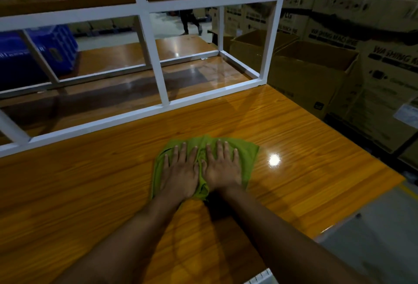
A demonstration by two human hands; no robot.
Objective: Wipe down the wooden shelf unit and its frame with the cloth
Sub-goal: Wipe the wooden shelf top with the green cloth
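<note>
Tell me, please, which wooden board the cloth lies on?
The nearest board, in front of the white frame; the cloth lies there under the left hand and right hand; others sit inside it.

Wooden shelf top (294, 129): orange grained wood, glossy, smooth, mirror-like glare spot. On it, green cloth (246, 152): soft, matt, wrinkled fabric. Behind cloth, white frame (156, 61): painted, smooth, semi-gloss. Right of frame, open boxes (316, 73): matt brown cardboard.

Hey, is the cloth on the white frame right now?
No, the left hand and the right hand press the green cloth flat on the wooden top, short of the white frame.
</note>
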